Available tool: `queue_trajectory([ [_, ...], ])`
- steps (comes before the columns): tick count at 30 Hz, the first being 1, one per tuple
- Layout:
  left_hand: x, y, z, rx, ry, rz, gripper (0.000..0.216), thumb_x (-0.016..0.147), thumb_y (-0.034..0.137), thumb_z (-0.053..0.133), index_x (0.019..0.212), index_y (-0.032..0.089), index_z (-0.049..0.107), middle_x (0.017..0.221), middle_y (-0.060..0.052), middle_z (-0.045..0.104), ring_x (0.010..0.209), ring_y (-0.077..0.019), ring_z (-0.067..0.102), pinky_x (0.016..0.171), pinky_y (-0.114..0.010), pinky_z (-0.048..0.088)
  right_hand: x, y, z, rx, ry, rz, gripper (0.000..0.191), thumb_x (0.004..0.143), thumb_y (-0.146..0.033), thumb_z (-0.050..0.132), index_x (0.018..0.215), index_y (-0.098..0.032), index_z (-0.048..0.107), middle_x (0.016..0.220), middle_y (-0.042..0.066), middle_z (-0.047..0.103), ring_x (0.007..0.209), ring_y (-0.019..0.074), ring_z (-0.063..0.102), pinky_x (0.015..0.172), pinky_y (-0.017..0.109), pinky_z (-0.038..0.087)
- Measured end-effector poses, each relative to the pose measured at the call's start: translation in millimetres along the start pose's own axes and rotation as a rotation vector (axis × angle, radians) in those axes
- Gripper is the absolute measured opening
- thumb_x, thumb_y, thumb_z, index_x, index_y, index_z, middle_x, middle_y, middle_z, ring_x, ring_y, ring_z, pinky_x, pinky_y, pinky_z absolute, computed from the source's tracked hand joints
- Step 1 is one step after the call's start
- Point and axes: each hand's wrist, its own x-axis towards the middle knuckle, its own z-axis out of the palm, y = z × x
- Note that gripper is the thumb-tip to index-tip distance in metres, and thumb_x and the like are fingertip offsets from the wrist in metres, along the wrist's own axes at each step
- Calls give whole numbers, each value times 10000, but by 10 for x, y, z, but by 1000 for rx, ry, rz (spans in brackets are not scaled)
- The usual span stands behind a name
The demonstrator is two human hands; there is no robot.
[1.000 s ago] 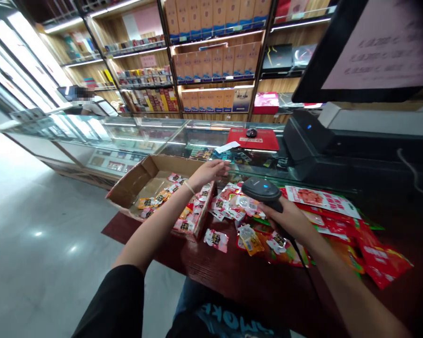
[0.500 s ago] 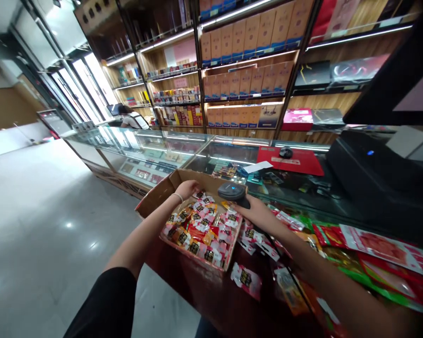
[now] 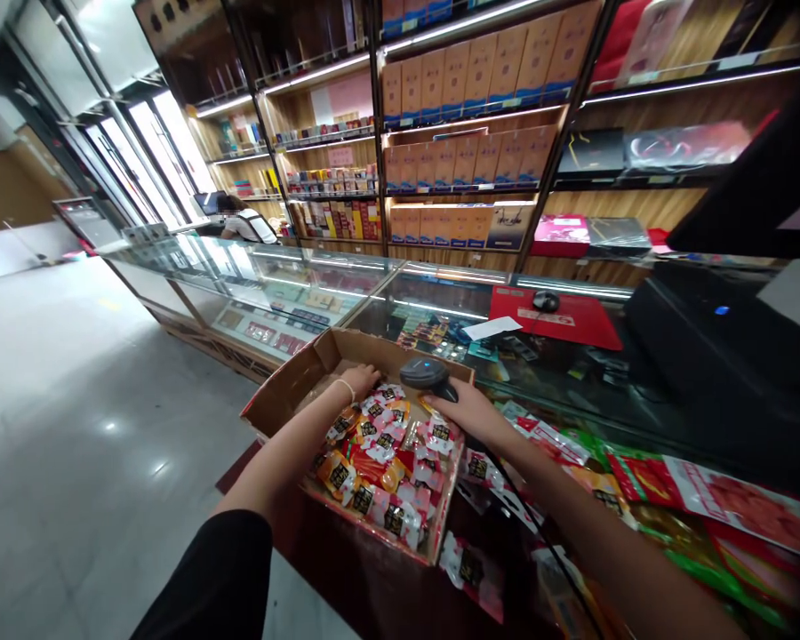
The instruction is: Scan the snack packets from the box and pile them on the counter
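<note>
My left hand (image 3: pixel 361 382), with a pale band at the wrist, reaches into an open cardboard box (image 3: pixel 282 388). Its fingers stretch forward and down near the box's far inner wall, beside small snack packets (image 3: pixel 368 428) in white, pink, orange and red. No packet shows clearly in that hand. A black handheld barcode scanner (image 3: pixel 425 374) with a blue light is in my right hand (image 3: pixel 470 409), whose fingers wrap round its handle. The scanner's head hangs over the box's far right corner, and its cable (image 3: pixel 540 532) runs down below my right forearm.
Loose packets (image 3: pixel 472 569) and larger colourful snack bags (image 3: pixel 726 484) lie right of the box. Behind it are a glass display counter (image 3: pixel 347 298), a red mat (image 3: pixel 587 322) with a mouse (image 3: pixel 545 301), and dark checkout equipment (image 3: pixel 713 373). Another person (image 3: pixel 250 222) is farther back, before shelves of boxes.
My left hand has gone lower into the box, its fingers straighter than before. The scanner has shifted slightly left and down in my right hand. The view has tilted a little.
</note>
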Motion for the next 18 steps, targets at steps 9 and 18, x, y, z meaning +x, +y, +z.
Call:
queue_trajectory([
  [9,-154,384,-361,-243,155,-120,267,611,265,792,828,196,652,764,-43,673,716,-211,637,679,-280,489,-34,7,12,-123,73,-50,283,826,-456,624,937,-196,609,502,-24,588,407,189,574,424,284,449],
  [18,-517,1182,-202,-679,254,-109,358,770,457,713,914,130,693,801,-62,696,695,-150,635,664,-242,506,-445,-86,-96,-204,253,-153,368,801,-451,656,1071,-202,666,756,56,717,725,266,683,670,353,502],
])
